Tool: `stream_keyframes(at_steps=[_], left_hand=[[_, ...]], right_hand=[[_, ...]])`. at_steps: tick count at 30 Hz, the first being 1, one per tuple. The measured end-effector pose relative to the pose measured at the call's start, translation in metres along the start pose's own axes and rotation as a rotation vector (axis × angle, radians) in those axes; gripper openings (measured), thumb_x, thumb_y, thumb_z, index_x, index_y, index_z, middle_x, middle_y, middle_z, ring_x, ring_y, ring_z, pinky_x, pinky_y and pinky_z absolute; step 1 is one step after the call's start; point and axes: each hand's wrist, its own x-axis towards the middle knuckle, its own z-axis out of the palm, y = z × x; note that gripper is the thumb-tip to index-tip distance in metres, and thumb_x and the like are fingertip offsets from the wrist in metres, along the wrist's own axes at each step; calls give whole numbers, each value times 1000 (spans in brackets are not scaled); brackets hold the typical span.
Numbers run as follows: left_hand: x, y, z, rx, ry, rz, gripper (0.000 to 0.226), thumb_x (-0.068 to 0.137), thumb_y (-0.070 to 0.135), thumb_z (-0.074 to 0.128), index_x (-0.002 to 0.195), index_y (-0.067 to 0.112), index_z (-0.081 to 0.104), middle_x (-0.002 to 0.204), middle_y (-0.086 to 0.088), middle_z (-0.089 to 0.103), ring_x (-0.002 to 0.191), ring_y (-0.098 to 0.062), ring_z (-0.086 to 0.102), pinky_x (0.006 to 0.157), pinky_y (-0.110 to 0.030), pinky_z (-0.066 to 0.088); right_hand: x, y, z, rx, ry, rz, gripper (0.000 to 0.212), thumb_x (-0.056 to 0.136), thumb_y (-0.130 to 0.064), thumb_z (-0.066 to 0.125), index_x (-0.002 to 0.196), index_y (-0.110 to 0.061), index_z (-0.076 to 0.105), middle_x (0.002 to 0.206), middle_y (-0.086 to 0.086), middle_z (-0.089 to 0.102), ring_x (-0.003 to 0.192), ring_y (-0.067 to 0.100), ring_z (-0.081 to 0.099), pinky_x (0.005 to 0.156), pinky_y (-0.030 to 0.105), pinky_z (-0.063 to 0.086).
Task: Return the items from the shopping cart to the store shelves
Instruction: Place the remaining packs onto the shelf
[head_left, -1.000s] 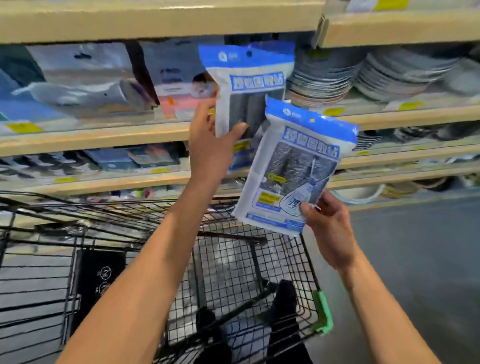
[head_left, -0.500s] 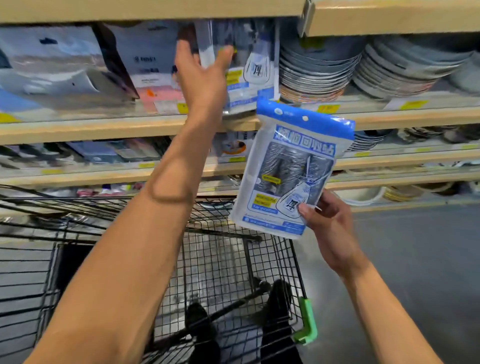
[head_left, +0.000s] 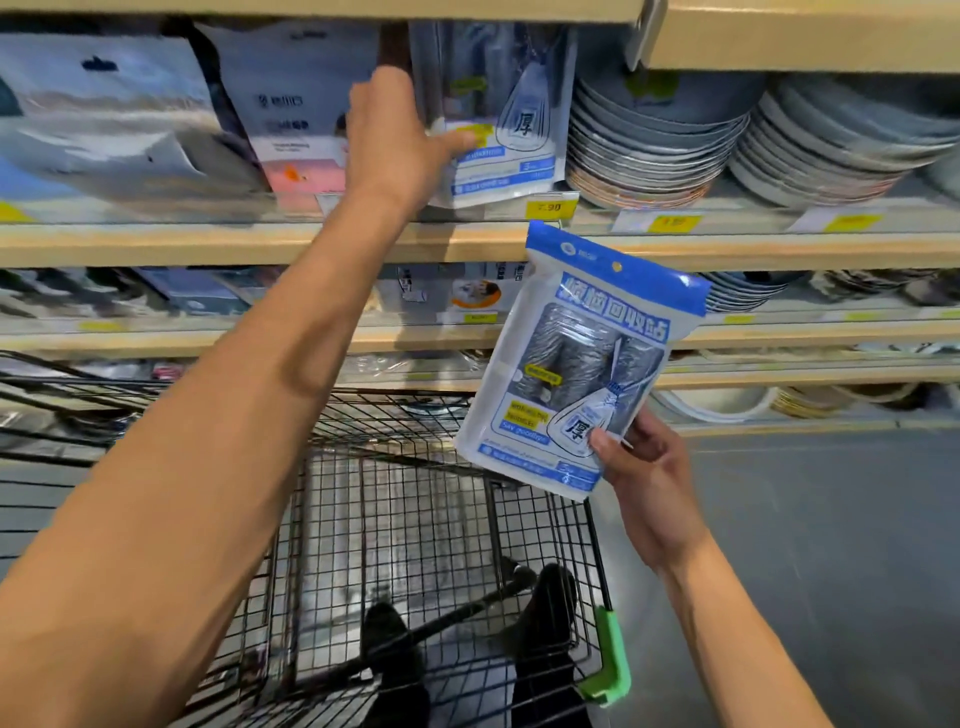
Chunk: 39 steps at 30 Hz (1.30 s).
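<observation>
My left hand reaches into the upper shelf and grips the left lower part of a blue-and-white bag pack that stands there upright. My right hand holds a second, matching blue-and-white bag pack by its lower right corner, tilted in the air in front of the shelf edge and above the cart. The black wire shopping cart sits below my arms; its basket shows no items.
Stacks of grey plates stand right of the shelved pack, more plates farther right. Other packaged goods fill the shelf to the left. Lower shelves hold packs and dishes. Grey floor lies to the right.
My left hand has carried its pack up from in front of the shelf and set it inside the upper shelf. My right hand has kept its pack roughly where it was.
</observation>
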Motion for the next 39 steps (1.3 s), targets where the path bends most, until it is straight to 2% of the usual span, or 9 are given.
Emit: stream_keyframes(at_steps=[5, 13, 18, 22, 25, 29, 33, 37, 39], left_hand=[[9, 6, 1, 137, 72, 45, 17, 86, 22, 73, 90, 5, 74, 94, -6, 73, 93, -19, 70, 76, -35, 56], [-6, 3, -8, 415, 202, 157, 27, 88, 23, 58, 103, 1, 63, 108, -24, 66, 102, -44, 59, 82, -47, 44], [-30, -15, 2, 4, 174, 237, 17, 88, 27, 60, 95, 11, 63, 76, 3, 65, 77, -25, 65, 72, -39, 51], [-64, -33, 9, -501, -128, 34, 35, 101, 32, 51, 74, 13, 63, 58, 6, 59, 47, -10, 56, 49, -28, 48], [-87, -48, 14, -538, -366, -16, 43, 103, 41, 44, 73, 20, 66, 70, 5, 64, 64, -7, 54, 65, -27, 44], [-89, -60, 13, -603, -454, 48, 39, 89, 40, 68, 124, 27, 59, 117, -7, 70, 109, -25, 66, 93, -46, 54], [-68, -46, -2, -535, -340, 122, 57, 85, 19, 76, 136, 12, 51, 122, -3, 66, 113, -17, 64, 94, -39, 56], [-48, -27, -6, -426, -164, 127, 50, 83, 29, 73, 127, 16, 53, 111, 10, 64, 107, -7, 61, 95, -40, 53], [-41, -21, 0, -447, -93, 97, 44, 82, 31, 72, 119, 17, 53, 102, 15, 60, 102, -9, 61, 94, -43, 52]], right_hand=[[-1, 3, 2, -42, 23, 1, 39, 75, -4, 67, 114, -6, 68, 109, 16, 73, 100, 29, 68, 85, 42, 55], [3, -1, -7, -70, 67, -23, 58, 61, -30, 85, 112, -8, 69, 107, 12, 74, 97, 26, 70, 79, 36, 56], [19, -17, 6, -105, 20, -107, 37, 81, 0, 66, 118, 0, 64, 110, 14, 72, 101, 26, 68, 88, 40, 55], [49, -41, 28, -248, 18, -175, 32, 82, 10, 66, 112, -2, 69, 96, 4, 76, 89, 18, 70, 80, 34, 56], [75, -65, 50, -329, -21, -208, 31, 81, 8, 70, 108, -6, 71, 86, -4, 77, 79, 12, 72, 69, 28, 57], [104, -87, 76, -383, -44, -266, 30, 82, 6, 71, 111, -3, 71, 85, -9, 77, 79, 7, 72, 67, 22, 56], [127, -101, 95, -469, -46, -379, 31, 84, 1, 70, 116, 0, 69, 98, 4, 76, 87, 12, 73, 72, 26, 57], [155, -113, 116, -511, -1, -481, 24, 89, -3, 62, 113, -2, 64, 103, 4, 73, 91, 7, 68, 80, 23, 54], [171, -116, 123, -586, 81, -530, 22, 89, -22, 63, 106, -9, 59, 95, 1, 66, 86, 6, 62, 77, 22, 49]])
